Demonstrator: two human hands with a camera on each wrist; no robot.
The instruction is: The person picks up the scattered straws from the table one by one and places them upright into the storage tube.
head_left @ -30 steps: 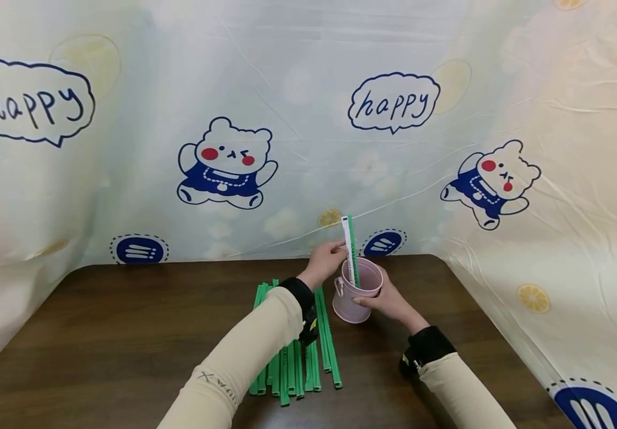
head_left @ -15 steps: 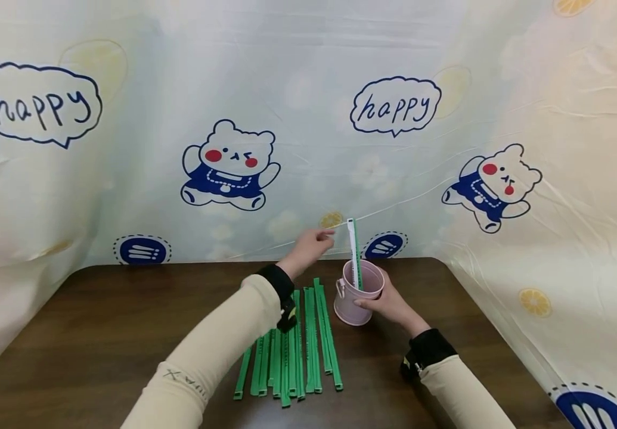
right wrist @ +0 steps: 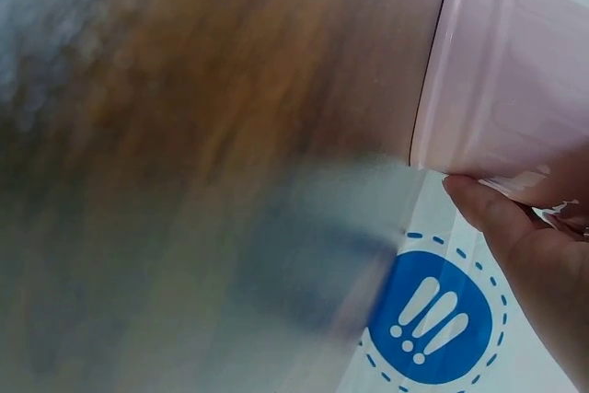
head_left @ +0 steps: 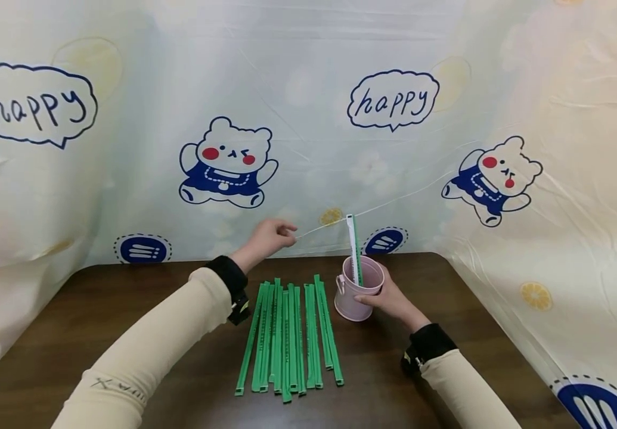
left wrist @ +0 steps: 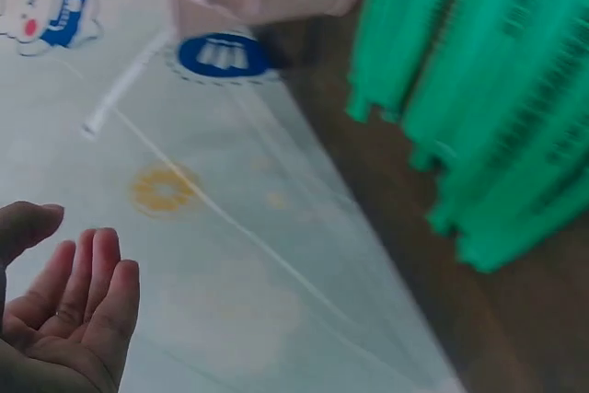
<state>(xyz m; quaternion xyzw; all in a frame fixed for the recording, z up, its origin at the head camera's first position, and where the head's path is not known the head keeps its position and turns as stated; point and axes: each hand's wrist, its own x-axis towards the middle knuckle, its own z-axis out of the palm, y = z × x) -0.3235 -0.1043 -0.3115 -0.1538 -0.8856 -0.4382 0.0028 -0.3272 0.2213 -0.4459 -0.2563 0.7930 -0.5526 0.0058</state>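
Note:
My right hand [head_left: 392, 298] grips the side of a small pink bucket [head_left: 352, 307], which stands upright near the table's back edge. In the right wrist view, the thumb [right wrist: 492, 213] presses on the bucket's wall. A white-and-green strip [head_left: 353, 247] leans inside and rises well above the rim; whether it is one piece or two, I cannot tell. My left hand [head_left: 267, 239] hovers past the back edge, left of the bucket, holding nothing. Its fingers [left wrist: 106, 315] are loosely bent, apart from the thumb. Below it lie several flat green strips [head_left: 287, 357] with dark print, side by side.
The brown wooden table [head_left: 126, 339] extends left and right of the strips. A pale printed cloth [head_left: 308, 89] with bears and "happy" bubbles hangs directly behind the table and along both sides.
My left hand has let go of the white-and-green strip and moved left, away from the bucket, uncovering the green strips. The right hand still holds the bucket in place.

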